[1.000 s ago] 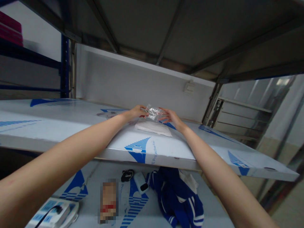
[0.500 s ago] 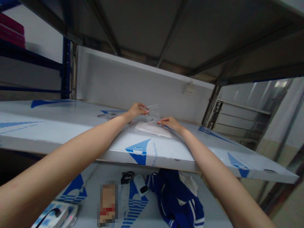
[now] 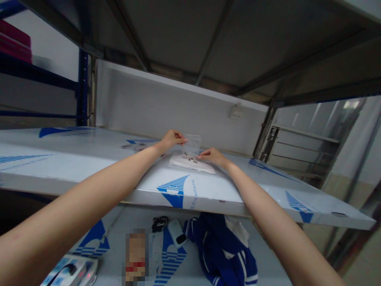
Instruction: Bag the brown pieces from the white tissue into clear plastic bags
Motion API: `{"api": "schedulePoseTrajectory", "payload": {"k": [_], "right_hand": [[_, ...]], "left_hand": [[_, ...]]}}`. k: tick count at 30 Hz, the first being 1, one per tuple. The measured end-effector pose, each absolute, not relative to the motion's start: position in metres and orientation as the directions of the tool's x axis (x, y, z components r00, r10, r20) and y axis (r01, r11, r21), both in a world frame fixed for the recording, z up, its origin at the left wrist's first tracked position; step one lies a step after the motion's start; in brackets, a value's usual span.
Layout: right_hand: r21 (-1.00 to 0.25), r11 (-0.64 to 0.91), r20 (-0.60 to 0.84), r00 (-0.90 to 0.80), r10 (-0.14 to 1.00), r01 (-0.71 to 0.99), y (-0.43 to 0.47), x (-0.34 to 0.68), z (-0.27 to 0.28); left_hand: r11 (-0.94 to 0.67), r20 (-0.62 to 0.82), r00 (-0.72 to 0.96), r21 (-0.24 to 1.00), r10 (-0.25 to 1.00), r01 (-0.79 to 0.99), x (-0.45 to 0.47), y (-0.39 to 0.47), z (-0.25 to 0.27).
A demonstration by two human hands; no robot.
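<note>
My left hand point(image 3: 175, 138) pinches the upper edge of a small clear plastic bag point(image 3: 193, 143), which hangs upright above a folded white cloth point(image 3: 181, 161). At the bag's lower right corner, my right hand point(image 3: 210, 155) has thumb and finger closed on the plastic. Several small dark pieces point(image 3: 193, 160) lie on the cloth below the bag; they are too small to name. Behind my left forearm, some clear packets point(image 3: 135, 146) rest on the shelf, partly hidden.
The film-covered metal shelf point(image 3: 220, 204) has a front edge below my forearms, with another shelf overhead. On the level below lie a blue jacket point(image 3: 220, 250), a pale blue device point(image 3: 176, 233), a black item point(image 3: 160, 223) and a power strip point(image 3: 71, 270).
Small dark pieces now lie on the cloth where none showed before. The bag has shifted slightly down and right, and my right hand has come a little lower.
</note>
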State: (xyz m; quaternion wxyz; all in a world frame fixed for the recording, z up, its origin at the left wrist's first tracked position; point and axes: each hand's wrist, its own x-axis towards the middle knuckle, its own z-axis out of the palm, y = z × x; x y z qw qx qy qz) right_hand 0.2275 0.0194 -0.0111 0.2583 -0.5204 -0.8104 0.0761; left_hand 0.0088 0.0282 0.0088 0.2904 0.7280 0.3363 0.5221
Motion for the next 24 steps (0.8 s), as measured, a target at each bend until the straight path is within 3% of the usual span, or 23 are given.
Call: {"api": "schedulePoseTrajectory", "payload": {"k": [4,8,14,20,24], "right_hand": [[-0.365,0.430,0.403,-0.276,0.872,0.825,0.019,0.226,-0.007],[-0.366,0.412,0.414,-0.251,0.875,0.834,0.020,0.227,-0.006],[-0.353,0.401,0.391,-0.256,0.884,0.845,0.019,0.227,-0.007],[-0.330,0.408,0.372,-0.280,0.885,0.852,0.019,0.230,-0.009],[-0.167,0.261,0.474,-0.154,0.867,0.951,0.026,0.234,-0.007]], "left_hand": [[-0.616,0.560,0.278,0.766,0.780,0.183,0.010,0.036,0.007],[-0.637,0.559,0.310,0.713,0.769,0.294,0.004,0.048,0.003],[-0.584,0.311,0.508,0.576,0.803,0.572,0.000,0.051,-0.006],[-0.650,0.426,0.492,0.542,0.759,0.533,0.004,0.055,-0.006],[-0.661,0.448,0.492,0.580,0.747,0.476,0.001,0.061,-0.010]]}}
